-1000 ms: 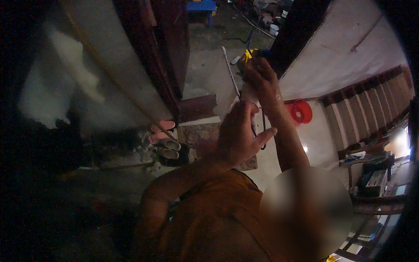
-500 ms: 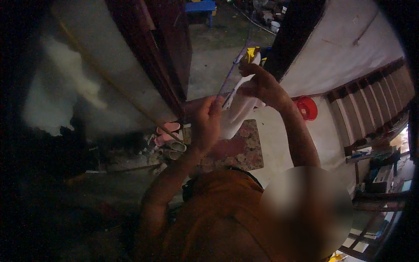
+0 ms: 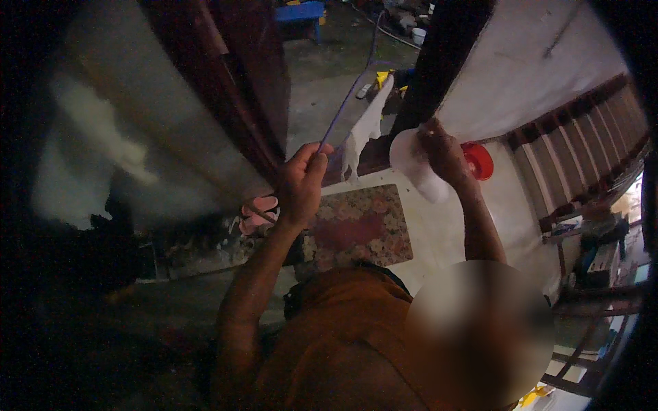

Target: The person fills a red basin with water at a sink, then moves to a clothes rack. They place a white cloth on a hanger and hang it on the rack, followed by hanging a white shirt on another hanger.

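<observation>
My left hand (image 3: 302,179) is closed around one end of a thin purple clothes hanger (image 3: 343,103), which slants up and away toward the doorway. A narrow white cloth (image 3: 368,127) hangs beside the hanger; how it is attached is hard to make out. On the right, my right hand (image 3: 444,152) grips a bunched white cloth (image 3: 413,161), blurred by motion, that droops below the fingers. Its fingertips are partly lost in shadow.
A flowered mat (image 3: 360,229) lies before the doorway, with pink slippers (image 3: 259,214) to its left. At right are a red basin (image 3: 478,162) and stairs (image 3: 579,144). A dark door (image 3: 264,89) stands at left; a blue bench (image 3: 299,11) is outside.
My right hand has moved right and down, away from the hanger, with a white cloth in it. The left hand has shifted slightly left, still holding the hanger.
</observation>
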`<state>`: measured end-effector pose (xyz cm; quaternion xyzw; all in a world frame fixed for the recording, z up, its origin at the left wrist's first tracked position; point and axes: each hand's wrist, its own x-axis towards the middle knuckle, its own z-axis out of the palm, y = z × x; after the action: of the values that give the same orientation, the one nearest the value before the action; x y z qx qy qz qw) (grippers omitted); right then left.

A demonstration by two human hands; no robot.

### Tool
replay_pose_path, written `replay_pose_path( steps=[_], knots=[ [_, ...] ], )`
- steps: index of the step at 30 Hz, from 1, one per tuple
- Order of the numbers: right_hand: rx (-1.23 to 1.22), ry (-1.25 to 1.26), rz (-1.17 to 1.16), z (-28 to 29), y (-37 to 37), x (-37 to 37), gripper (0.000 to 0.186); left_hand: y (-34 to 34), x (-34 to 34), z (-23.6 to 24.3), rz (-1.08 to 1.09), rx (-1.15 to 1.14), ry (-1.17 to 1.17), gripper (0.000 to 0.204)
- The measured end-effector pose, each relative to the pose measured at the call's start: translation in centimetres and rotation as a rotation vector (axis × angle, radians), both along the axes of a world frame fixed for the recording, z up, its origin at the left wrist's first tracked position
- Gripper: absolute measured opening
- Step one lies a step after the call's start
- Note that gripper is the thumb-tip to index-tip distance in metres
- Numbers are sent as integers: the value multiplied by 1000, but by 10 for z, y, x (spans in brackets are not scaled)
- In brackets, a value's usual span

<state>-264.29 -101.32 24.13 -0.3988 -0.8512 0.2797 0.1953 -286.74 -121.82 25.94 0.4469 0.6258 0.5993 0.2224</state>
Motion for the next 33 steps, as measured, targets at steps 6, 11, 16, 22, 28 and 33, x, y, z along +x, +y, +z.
replay_pose_path(
  steps=[6,11,16,22,28,33],
  knots=[
    [-761,1057,129,99,-55,9,24,-1,5,8,5,68,-5,22],
    [-985,1468,364,87,-101,-17,39,1,16,-6,-23,149,-4,27],
    [-1095,1680,216,54,-126,-70,52,-5,11,-16,-38,191,-10,30],
    [-1484,1675,478,45,-126,-110,48,-20,-4,-8,2,203,167,29],
    [162,882,582,-11,-74,-159,45,-26,-3,-7,-159,244,244,28],
    [88,182,698,44,-61,-158,27,-21,-2,-11,-107,316,170,28]
  ],
)
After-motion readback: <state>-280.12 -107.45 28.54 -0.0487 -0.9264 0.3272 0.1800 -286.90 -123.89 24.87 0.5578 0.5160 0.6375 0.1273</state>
